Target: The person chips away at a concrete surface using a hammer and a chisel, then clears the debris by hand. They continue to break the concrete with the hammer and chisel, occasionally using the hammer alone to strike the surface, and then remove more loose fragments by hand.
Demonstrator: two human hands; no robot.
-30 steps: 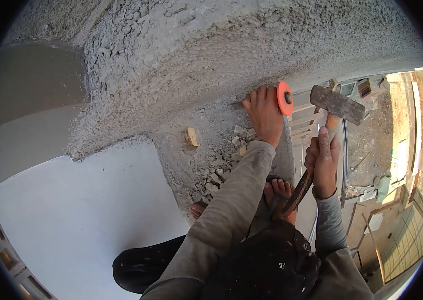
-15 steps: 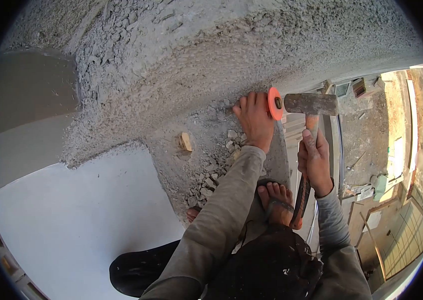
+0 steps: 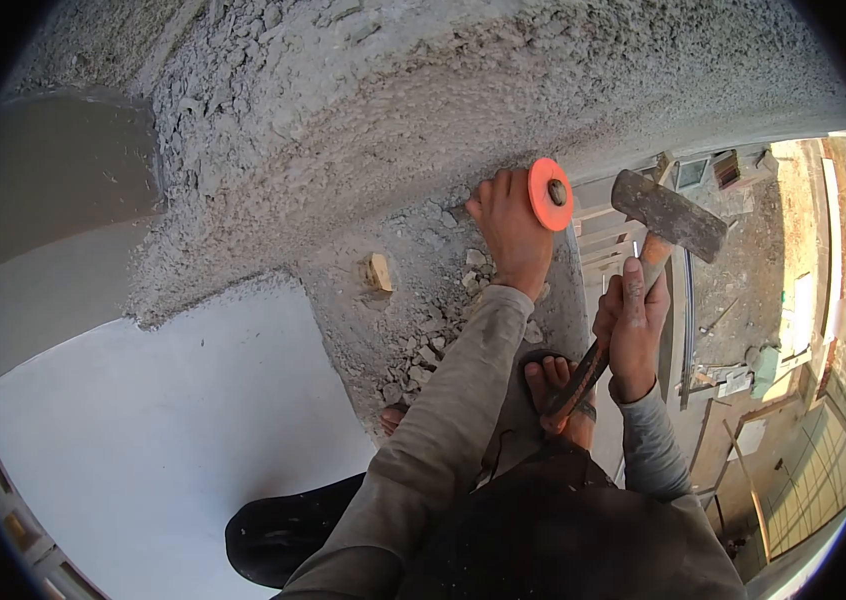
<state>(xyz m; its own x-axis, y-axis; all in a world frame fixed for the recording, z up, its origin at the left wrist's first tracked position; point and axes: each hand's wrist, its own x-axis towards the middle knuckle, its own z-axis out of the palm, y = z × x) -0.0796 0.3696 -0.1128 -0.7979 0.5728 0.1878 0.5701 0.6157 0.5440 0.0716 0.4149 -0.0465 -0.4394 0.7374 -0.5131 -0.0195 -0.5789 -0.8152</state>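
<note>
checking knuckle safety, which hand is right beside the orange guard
The left hand, gripping the chisel by its orange guard; the right hand holds the hammer instead.

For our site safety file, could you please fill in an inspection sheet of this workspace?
Surface: dusty ledge, strewn with debris.
Tools: chisel with an orange guard; hammer, its head apart from the chisel.
Clutter: grey rubble; one yellowish chunk.
Hands: left hand closed around the chisel; right hand gripping the hammer's handle.
Cables: nothing seen.
Surroundings: rough wall alongside; lower ground beyond the ledge.
</note>
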